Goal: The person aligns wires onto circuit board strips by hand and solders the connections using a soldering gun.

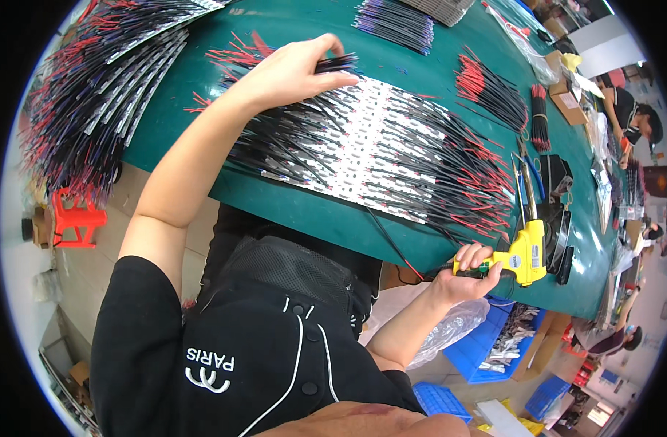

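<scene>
My left hand (pixel 298 71) is closed round a bundle of thin black wires (pixel 336 63), whose ends stick out between thumb and fingers. It hangs over the upper left of several white strips (pixel 362 138) laid side by side on the green table. Black wires with red ends (pixel 464 171) fan out from both sides of these strips. In my right hand (pixel 470 278), at the table's near edge, is a yellow soldering gun (pixel 524 255). Its metal tip points away from me, near the right-hand wire ends.
Stacked wired strips (pixel 93 116) hang over the table's left edge. Loose wire bundles (pixel 490 87) lie at the far right, near pliers (pixel 530 164) and a black stand (pixel 558 226). A red stool (pixel 79 218) and a blue bin (pixel 483 349) stand below. Other people work at the right.
</scene>
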A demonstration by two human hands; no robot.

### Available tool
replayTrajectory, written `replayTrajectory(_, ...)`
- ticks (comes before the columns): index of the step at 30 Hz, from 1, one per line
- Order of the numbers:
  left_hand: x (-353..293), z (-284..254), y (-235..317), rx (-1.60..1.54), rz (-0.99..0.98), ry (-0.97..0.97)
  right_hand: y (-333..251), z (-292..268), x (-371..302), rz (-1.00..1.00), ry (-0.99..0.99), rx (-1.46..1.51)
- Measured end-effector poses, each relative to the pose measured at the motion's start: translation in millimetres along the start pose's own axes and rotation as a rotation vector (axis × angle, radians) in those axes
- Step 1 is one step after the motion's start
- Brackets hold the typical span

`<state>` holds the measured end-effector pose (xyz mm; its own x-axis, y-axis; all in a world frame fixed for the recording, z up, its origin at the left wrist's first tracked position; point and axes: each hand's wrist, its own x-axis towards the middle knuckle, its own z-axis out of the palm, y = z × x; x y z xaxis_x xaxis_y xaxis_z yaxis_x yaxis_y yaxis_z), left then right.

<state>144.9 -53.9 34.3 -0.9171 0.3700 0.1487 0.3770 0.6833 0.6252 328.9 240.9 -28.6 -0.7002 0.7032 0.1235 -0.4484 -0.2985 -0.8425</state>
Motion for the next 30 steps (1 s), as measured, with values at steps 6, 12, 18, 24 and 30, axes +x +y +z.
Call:
replayTrajectory(6,36,3,6,0.115,0.181,0.008,-11,1,3,-0.015,-0.167,0.093)
replayTrajectory(12,58,31,-34,0.002,0.158,-0.098,-37,42,-10,-0.022,-0.222,-0.013)
replayTrajectory(18,64,28,-36,-0.101,0.264,-0.058,-33,100,-17,0.063,-0.370,-0.108)
replayTrajectory(24,67,19,-40,-0.119,0.192,-0.135,-3,127,-11,0.140,-0.412,-0.147)
replayTrajectory(30,65,24,-43,-0.196,0.102,-0.144,24,128,-14,0.218,-0.367,-0.211)
